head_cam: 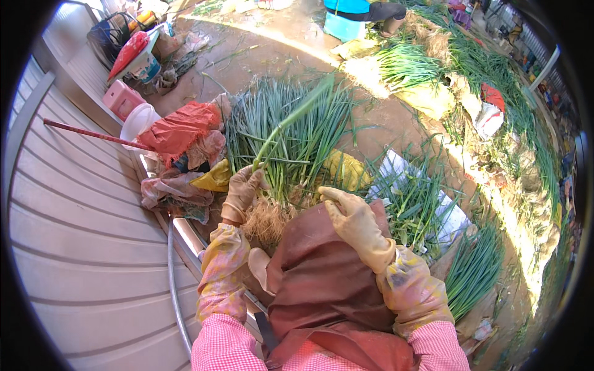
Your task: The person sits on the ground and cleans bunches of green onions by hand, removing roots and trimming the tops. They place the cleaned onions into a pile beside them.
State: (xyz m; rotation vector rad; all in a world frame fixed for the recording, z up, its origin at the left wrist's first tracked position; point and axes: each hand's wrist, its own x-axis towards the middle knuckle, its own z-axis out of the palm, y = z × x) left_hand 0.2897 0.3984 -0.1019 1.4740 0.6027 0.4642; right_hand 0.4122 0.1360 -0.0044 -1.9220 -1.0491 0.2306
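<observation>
My left hand (pixel 242 192), in a tan rubber glove, grips a green onion (pixel 284 124) near its lower end. The stalk slants up and to the right, its leafy end blurred. Beneath and beyond it lies a large pile of green onions (pixel 287 111), with tangled pale-brown roots (pixel 267 220) toward me. My right hand (pixel 355 220), gloved the same way, hovers above the brown apron (pixel 320 259) over my lap. Its fingers are partly bent and apart, with nothing visible between them. Loose green leaves (pixel 410 204) lie just right of that hand, over a white sheet (pixel 452 218).
A neat bundle of green onions (pixel 475 271) lies at right. Ribbed wall panels (pixel 93 222) and a metal pipe (pixel 174 283) run along my left. Red sacking (pixel 183 130) and a white bucket (pixel 139 121) stand front left. A person (pixel 366 10) sits on a blue stool (pixel 343 27) ahead.
</observation>
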